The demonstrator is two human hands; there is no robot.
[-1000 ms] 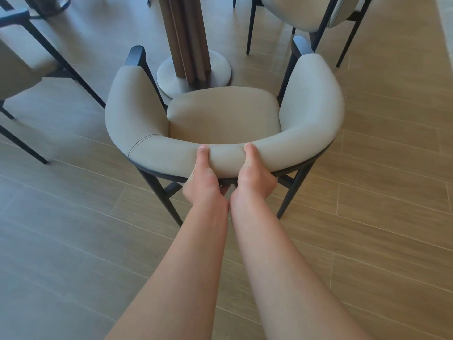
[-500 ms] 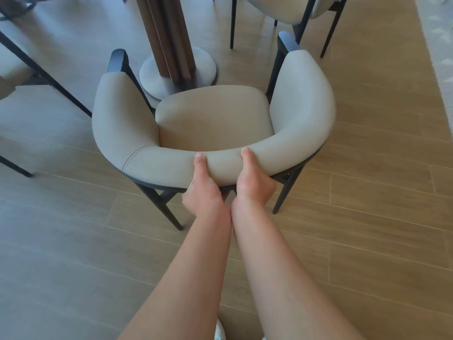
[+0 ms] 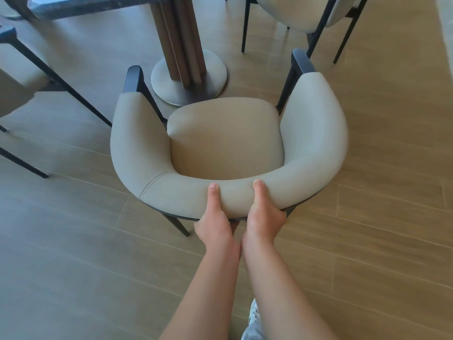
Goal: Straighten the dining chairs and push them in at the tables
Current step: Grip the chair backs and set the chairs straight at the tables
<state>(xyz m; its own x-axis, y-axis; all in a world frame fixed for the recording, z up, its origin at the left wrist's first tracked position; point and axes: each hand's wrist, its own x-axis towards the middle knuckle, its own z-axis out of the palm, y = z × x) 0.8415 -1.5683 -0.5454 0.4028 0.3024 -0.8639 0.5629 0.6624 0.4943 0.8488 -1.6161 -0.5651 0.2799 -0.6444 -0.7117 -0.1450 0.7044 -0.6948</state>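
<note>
Gripping the curved backrest of the beige armchair (image 3: 225, 143) at its centre, your left hand (image 3: 215, 224) and right hand (image 3: 263, 220) sit close side by side, each with the thumb laid up over the padded top and the fingers curled under the lower edge, out of sight. The chair stands in front of you with its open side toward the table pedestal (image 3: 181, 42), and its seat front lies near the round base plate (image 3: 188, 79); the tabletop (image 3: 98, 3) shows only as a dark edge at the top of the view. Judged from this position, the chair is not yet fully in. Push along the line from your hands to the pedestal, keeping equal force in both hands so the chair does not yaw. Because both hands are near the middle, small twists are hard to correct; widen the grip if the chair turns. Watch the dark arm tips (image 3: 133, 77) as they approach the table edge, since clearance under the top cannot be judged here. Slide steadily over the wood-look floor (image 3: 73, 253), and keep the front legs from striking the base plate. Two neighbouring chairs, one at the left (image 3: 17, 77) and one at the upper right (image 3: 294, 13), stand apart from it.
</note>
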